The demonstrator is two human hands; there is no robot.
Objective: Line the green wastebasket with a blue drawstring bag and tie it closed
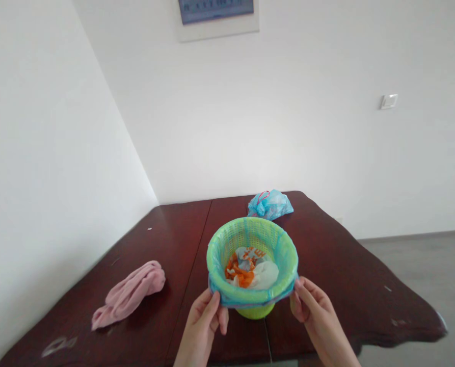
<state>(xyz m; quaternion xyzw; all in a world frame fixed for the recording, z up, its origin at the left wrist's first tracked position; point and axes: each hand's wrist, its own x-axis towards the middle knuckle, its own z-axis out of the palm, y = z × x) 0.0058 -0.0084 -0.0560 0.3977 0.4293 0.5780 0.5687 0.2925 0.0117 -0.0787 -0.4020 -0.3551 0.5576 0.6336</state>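
A green plastic wastebasket (pixel 255 312) with slotted walls stands on the dark red table in front of me. A thin blue bin bag (pixel 246 294) lines it, its edge folded out over the rim. Inside lie crumpled orange and white wrappers (pixel 252 267). My left hand (pixel 208 311) pinches the bag's edge at the left front of the rim. At the right front, my right hand (pixel 310 300) pinches the same edge between thumb and fingers.
A knotted blue plastic bag (pixel 275 205) with a pink tie sits behind the basket, near the wall. To the left a crumpled pink cloth (pixel 131 295) rests on the table (pixel 174 234). White walls border the table at the back and left.
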